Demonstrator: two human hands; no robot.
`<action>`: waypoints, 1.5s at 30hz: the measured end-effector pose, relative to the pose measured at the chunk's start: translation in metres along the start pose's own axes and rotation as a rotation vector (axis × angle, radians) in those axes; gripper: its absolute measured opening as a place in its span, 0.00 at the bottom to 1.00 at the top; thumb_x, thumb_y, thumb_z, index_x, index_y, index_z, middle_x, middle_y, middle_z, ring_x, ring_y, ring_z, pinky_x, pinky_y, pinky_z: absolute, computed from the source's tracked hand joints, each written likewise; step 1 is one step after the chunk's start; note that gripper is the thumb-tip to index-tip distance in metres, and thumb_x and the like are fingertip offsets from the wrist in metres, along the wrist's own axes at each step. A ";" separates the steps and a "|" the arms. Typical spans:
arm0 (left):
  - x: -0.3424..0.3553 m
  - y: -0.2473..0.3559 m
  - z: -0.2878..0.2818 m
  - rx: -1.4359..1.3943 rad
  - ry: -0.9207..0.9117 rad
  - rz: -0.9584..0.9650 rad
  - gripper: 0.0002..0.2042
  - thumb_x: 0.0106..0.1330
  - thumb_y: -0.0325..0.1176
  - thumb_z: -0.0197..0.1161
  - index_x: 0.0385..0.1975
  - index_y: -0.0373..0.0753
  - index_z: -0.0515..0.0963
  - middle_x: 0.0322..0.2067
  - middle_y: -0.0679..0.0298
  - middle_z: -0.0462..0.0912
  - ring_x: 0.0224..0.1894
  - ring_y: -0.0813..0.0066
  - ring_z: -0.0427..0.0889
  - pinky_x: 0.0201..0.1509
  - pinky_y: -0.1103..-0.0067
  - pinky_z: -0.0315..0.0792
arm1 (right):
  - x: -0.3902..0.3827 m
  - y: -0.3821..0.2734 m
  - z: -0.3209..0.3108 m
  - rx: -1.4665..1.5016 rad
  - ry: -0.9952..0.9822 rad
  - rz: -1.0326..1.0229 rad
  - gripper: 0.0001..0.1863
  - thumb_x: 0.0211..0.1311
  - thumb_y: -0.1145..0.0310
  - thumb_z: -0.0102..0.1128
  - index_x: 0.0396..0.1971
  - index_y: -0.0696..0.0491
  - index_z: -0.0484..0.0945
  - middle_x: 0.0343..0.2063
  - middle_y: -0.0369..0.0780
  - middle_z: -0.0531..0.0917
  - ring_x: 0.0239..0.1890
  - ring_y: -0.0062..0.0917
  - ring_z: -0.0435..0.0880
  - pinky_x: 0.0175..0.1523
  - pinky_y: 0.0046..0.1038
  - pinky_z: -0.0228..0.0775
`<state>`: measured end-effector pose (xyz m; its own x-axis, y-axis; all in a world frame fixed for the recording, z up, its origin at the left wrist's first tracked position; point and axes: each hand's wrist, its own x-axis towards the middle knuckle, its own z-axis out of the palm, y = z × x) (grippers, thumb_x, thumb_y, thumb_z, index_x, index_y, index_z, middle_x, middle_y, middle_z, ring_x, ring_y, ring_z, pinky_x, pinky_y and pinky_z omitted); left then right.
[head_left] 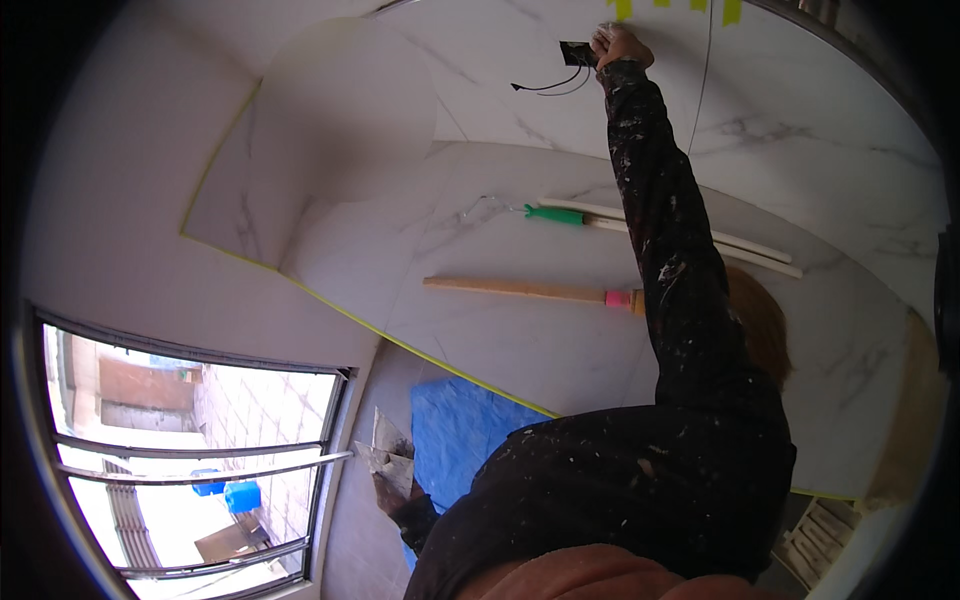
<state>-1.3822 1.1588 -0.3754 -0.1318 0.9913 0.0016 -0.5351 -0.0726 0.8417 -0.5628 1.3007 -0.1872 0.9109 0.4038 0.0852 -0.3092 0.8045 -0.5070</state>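
Note:
My right hand (pixel 621 48) reaches high on the marble-patterned wall (pixel 480 65), its fingers bunched on a small white thing I cannot make out, beside a dark square opening (pixel 574 54) with black wires hanging out. My left hand (pixel 388 498) is low down, partly hidden by my paint-spattered dark clothing, next to crumpled grey paper-like pieces (pixel 385 440); its grip is unclear. Below my right arm, on the marble surface (pixel 500 350), lie white strips (pixel 760 250), a green-handled roller frame (pixel 555 214) and a wooden stick (pixel 510 285) with a pink band.
Yellow tape (pixel 330 308) edges the marble surface, with more tabs (pixel 730 10) high on the wall. A blue sheet (pixel 445 425) lies below that edge. A barred window (pixel 200 450) is at left, showing blue containers outside. A brown rounded object (pixel 765 330) sits behind my arm.

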 end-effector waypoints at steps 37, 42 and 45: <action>0.000 0.013 0.005 0.046 -0.044 -0.108 0.25 0.68 0.41 0.53 0.57 0.28 0.65 0.54 0.47 0.73 0.54 0.56 0.75 0.56 0.62 0.73 | -0.013 -0.015 0.011 0.027 0.122 -0.105 0.17 0.71 0.67 0.45 0.44 0.69 0.69 0.43 0.51 0.79 0.42 0.32 0.81 0.46 0.26 0.76; -0.001 0.014 0.006 0.045 -0.054 -0.112 0.25 0.68 0.41 0.54 0.57 0.28 0.65 0.54 0.47 0.73 0.54 0.55 0.75 0.57 0.61 0.72 | -0.038 -0.033 0.029 0.249 0.156 -0.132 0.15 0.65 0.73 0.55 0.22 0.64 0.65 0.20 0.41 0.74 0.19 0.21 0.70 0.23 0.23 0.66; 0.001 0.014 0.005 0.041 -0.062 -0.119 0.25 0.67 0.41 0.54 0.57 0.28 0.65 0.54 0.47 0.73 0.54 0.55 0.75 0.57 0.61 0.72 | -0.031 -0.035 0.030 0.157 0.232 -0.125 0.15 0.64 0.71 0.57 0.23 0.65 0.66 0.20 0.41 0.74 0.18 0.22 0.70 0.23 0.23 0.67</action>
<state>-1.3851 1.1589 -0.3611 -0.0172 0.9976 -0.0674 -0.5089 0.0493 0.8594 -0.5888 1.2731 -0.1471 0.9769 0.2023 -0.0687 -0.2133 0.9063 -0.3648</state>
